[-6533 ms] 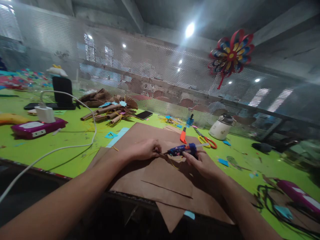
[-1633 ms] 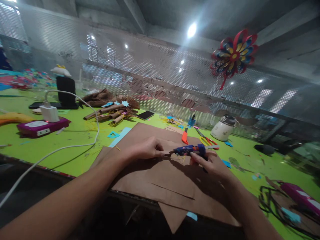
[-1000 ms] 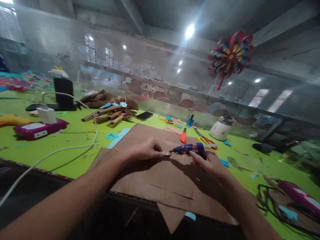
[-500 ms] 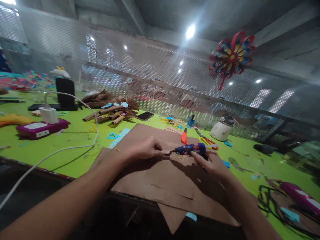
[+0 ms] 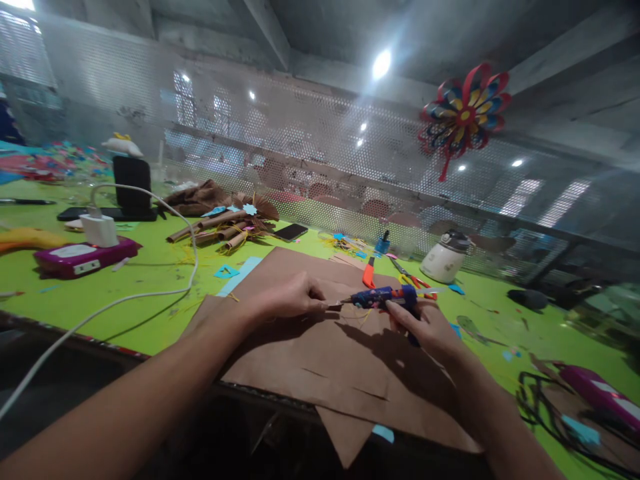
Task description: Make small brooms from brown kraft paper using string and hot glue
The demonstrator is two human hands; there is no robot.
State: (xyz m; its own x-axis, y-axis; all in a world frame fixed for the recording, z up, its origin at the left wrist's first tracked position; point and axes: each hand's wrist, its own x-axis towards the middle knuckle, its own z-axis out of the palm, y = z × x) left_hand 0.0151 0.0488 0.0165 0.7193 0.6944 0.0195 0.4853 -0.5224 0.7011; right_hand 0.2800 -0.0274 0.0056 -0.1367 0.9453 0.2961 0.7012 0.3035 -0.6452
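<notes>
With the right hand (image 5: 425,327) clamped on the glue gun (image 5: 380,297), aim clear of the left hand (image 5: 300,295), seemingly pinching a small brown strip (image 5: 334,307).

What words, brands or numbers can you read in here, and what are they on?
There are none that I can read.
On the glue gun: coloured marks, too small and blurred to tell if they are letters.
On the white bottle: faint marks, too blurred to read.
On the purple power strip at the left: no lettering I can make out.
</notes>
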